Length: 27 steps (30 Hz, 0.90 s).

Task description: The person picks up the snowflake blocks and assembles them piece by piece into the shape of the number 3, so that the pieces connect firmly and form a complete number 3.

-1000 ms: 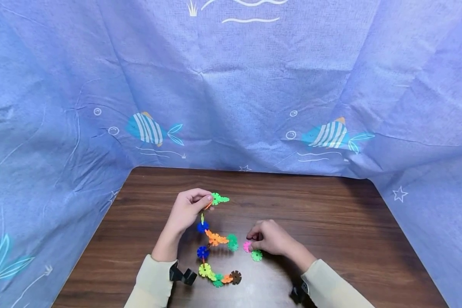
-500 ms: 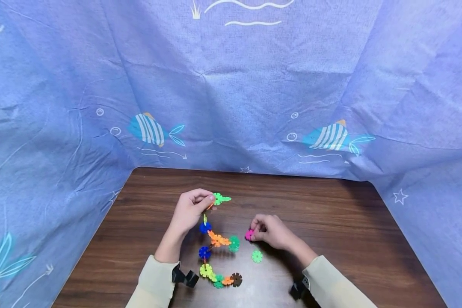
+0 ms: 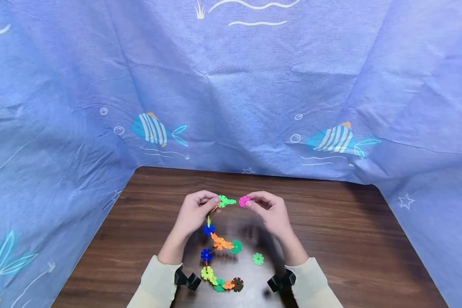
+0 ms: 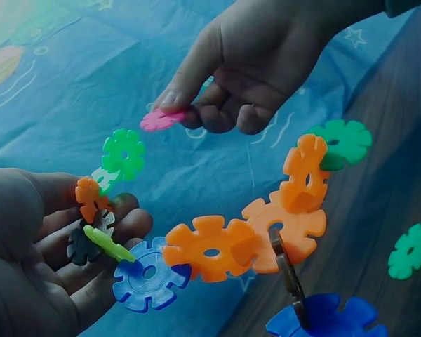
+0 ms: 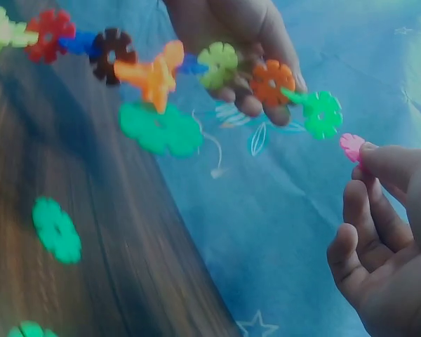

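Note:
My left hand (image 3: 192, 214) holds up the top end of a chain of interlocking flower-shaped plastic discs. Its fingers are near an orange disc (image 4: 91, 198); a bright green disc (image 4: 123, 154) sticks out beyond them. Below hang a blue disc (image 3: 209, 229), a branch of orange discs (image 3: 220, 244) ending in a darker green disc (image 3: 236, 247), and a lower curve ending in a brown disc (image 3: 237, 284). Between thumb and finger, my right hand (image 3: 271, 214) pinches a pink disc (image 3: 244, 201). A small gap separates it from the chain's green end.
A loose green disc (image 3: 258, 259) lies on the brown wooden table (image 3: 331, 239), right of the chain. Blue cloth (image 3: 231, 94) with fish prints hangs behind and at both sides. Each wrist wears a small black camera.
My right hand has picked the pink disc up from beside the loose green disc and carried it up and away to the chain's top end. My left hand has shifted slightly right with the chain.

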Available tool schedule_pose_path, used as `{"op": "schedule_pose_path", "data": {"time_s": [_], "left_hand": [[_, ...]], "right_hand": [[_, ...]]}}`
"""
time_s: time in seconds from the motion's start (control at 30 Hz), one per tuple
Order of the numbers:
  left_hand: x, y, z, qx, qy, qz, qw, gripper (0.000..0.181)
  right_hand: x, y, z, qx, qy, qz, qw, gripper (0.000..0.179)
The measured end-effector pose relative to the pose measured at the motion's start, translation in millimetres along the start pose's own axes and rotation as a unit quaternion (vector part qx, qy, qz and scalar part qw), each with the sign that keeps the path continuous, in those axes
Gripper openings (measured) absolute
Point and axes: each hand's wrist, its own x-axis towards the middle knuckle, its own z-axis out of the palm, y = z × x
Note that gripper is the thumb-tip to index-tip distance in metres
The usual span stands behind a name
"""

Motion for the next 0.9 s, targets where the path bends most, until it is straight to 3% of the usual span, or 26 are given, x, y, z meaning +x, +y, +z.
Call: {"op": "schedule_pose_path", "data": {"time_s": [0.17,0.43,0.73,0.83,0.9], "left_hand": [[1.0,-1.2,2.8,0.006,-0.019,0.001,0.9998,0.018],[-0.2,-0.7,5.4,0.027,-0.007,0.004,0.9996,0.015],[-1.7,2.2,9.7,0.048,-0.017,-0.004,0.9987,0.009],[-2.0,2.8,6.8,0.041,-0.045,-0.020,0.9980,0.008],[-3.0,3.3,6.1,0.025,-0.083,-0.042,0.9954,0.015]], "right_hand": [[-3.2,2,5,0.004,0.005,-0.013,0.9999,0.018],[-1.4,8,13,0.013,-0.001,-0.035,0.9993,0.015],[-0.8,10,11,0.022,-0.036,-0.028,0.9987,0.014],[-0.6,7,8,0.019,-0.049,-0.018,0.9985,0.015],[-1.0,6,8,0.010,-0.058,-0.012,0.9982,0.015]]}}
